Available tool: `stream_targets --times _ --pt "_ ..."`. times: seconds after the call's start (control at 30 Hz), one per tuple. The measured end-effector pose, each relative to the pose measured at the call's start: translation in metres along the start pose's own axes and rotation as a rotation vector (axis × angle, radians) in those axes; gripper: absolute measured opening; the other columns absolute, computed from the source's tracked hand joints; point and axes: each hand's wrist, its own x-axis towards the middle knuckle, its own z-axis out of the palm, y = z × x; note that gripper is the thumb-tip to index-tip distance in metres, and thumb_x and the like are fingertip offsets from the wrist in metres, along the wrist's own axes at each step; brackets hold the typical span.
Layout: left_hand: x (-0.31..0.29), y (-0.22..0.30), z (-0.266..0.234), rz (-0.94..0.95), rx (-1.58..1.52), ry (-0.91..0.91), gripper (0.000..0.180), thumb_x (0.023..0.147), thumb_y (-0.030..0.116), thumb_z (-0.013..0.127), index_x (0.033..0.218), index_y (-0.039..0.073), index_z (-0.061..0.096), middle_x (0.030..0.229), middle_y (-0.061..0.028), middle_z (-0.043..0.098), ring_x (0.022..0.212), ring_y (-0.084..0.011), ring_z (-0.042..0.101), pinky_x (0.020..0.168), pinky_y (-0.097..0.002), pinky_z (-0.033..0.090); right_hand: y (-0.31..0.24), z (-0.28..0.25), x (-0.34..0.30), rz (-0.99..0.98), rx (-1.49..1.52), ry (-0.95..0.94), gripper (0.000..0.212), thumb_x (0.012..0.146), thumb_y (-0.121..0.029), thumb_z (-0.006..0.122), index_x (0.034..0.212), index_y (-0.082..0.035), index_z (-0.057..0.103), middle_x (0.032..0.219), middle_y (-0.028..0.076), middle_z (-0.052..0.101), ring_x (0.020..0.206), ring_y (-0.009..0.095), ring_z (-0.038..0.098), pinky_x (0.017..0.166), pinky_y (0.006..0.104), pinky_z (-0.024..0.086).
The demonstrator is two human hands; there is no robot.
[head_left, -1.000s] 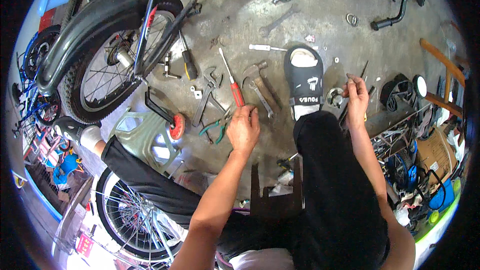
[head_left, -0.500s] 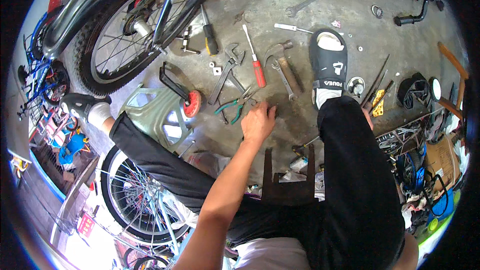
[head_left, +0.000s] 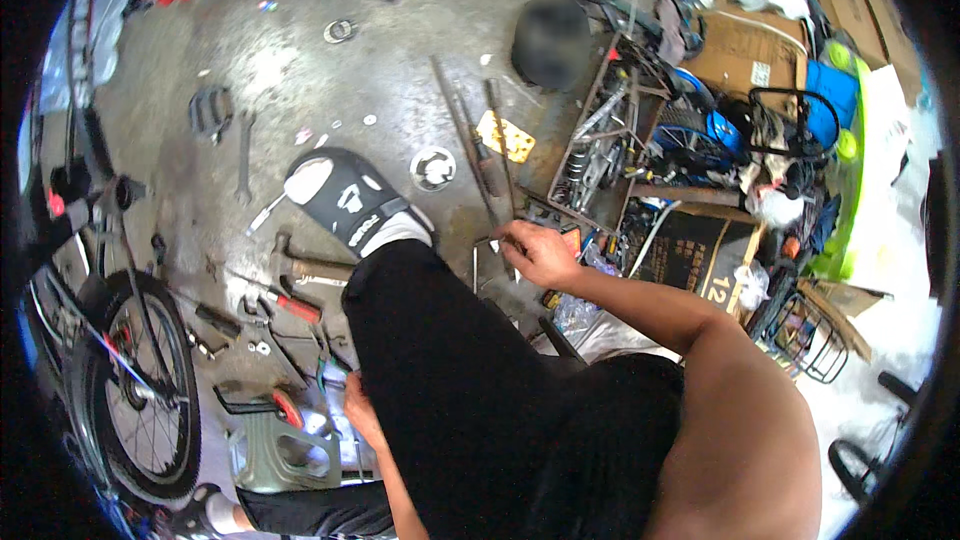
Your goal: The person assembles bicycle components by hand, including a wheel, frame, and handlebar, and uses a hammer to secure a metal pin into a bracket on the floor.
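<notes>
My right hand (head_left: 538, 254) reaches over the floor beside the metal tool tray, fingers curled together and pointing down. A thin, pale bent rod (head_left: 476, 266) lies by its fingertips; whether they grip it I cannot make out. My left hand (head_left: 364, 412) is low, partly hidden behind my knee, close to green-handled pliers (head_left: 322, 372) and the grey-green plastic stool (head_left: 262, 455). Its fingers are mostly hidden. Near it lie a hammer (head_left: 312, 268), a red-handled screwdriver (head_left: 298, 307) and an adjustable wrench (head_left: 257, 312).
A metal tray (head_left: 556, 195) full of parts stands right of long files (head_left: 465, 130) and a yellow perforated plate (head_left: 507, 137). Cardboard boxes (head_left: 745, 50) crowd the right. A bicycle wheel (head_left: 190, 390) is at the left. An open-ended wrench (head_left: 244, 160) lies beyond my sandalled foot (head_left: 350, 198).
The view has swung to the right, bringing the tool tray and boxes closer to the middle. My right hand has come into sight beside the tray; my left now shows only partly behind my leg.
</notes>
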Motion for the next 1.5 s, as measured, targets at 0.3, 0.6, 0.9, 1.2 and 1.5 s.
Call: stream_targets --times 0.3,0.6,0.9,1.2,1.5 --pt "0.003 0.019 -0.023 0.091 0.074 0.034 0.022 0.103 0.022 0.062 0.102 0.0 0.064 0.083 -0.0116 0.066 0.073 -0.0252 0.063 0.067 -0.04 0.05 0.028 -0.034 -0.06 0.102 0.073 0.091 0.02 0.097 -0.018 0.062 0.115 -0.01 0.065 0.104 0.015 0.071 0.095 0.037 0.069 0.081 0.0459 0.055" --pt "0.059 0.128 -0.144 0.337 0.018 0.276 0.025 0.106 0.024 0.06 0.101 0.0 0.064 0.083 -0.0038 0.063 0.074 -0.0147 0.056 0.066 -0.0334 0.047 0.094 -0.054 -0.121 0.194 0.034 0.291 0.021 0.096 -0.02 0.061 0.113 -0.009 0.066 0.104 0.017 0.071 0.095 0.039 0.07 0.083 0.0476 0.056" --pt "-0.058 0.468 -0.159 0.956 0.288 0.264 0.023 0.105 0.019 0.061 0.113 -0.002 0.067 0.09 -0.0017 0.064 0.08 -0.0085 0.054 0.072 -0.0242 0.044 0.119 -0.087 -0.093 -0.097 -0.163 0.556 0.016 0.089 -0.012 0.064 0.103 -0.007 0.066 0.096 0.014 0.065 0.095 0.036 0.064 0.085 0.0463 0.053" --pt "-0.056 0.508 0.003 1.018 0.549 -0.066 0.027 0.1 0.027 0.066 0.116 0.005 0.071 0.1 -0.0155 0.075 0.088 -0.0251 0.071 0.077 -0.0378 0.054 0.124 -0.121 0.036 -0.215 -0.821 0.025 0.049 0.087 -0.022 0.066 0.135 -0.014 0.062 0.141 0.007 0.058 0.139 0.026 0.048 0.116 0.0553 0.032" --pt "-0.016 0.467 0.022 0.916 0.801 -0.243 0.033 0.096 0.033 0.067 0.112 0.005 0.072 0.103 -0.0186 0.075 0.098 -0.0395 0.07 0.085 -0.0471 0.055 0.136 -0.132 0.002 -0.263 -0.84 -0.08 0.059 0.083 -0.045 0.075 0.133 -0.014 0.065 0.144 0.006 0.054 0.142 0.028 0.043 0.122 0.055 0.026"
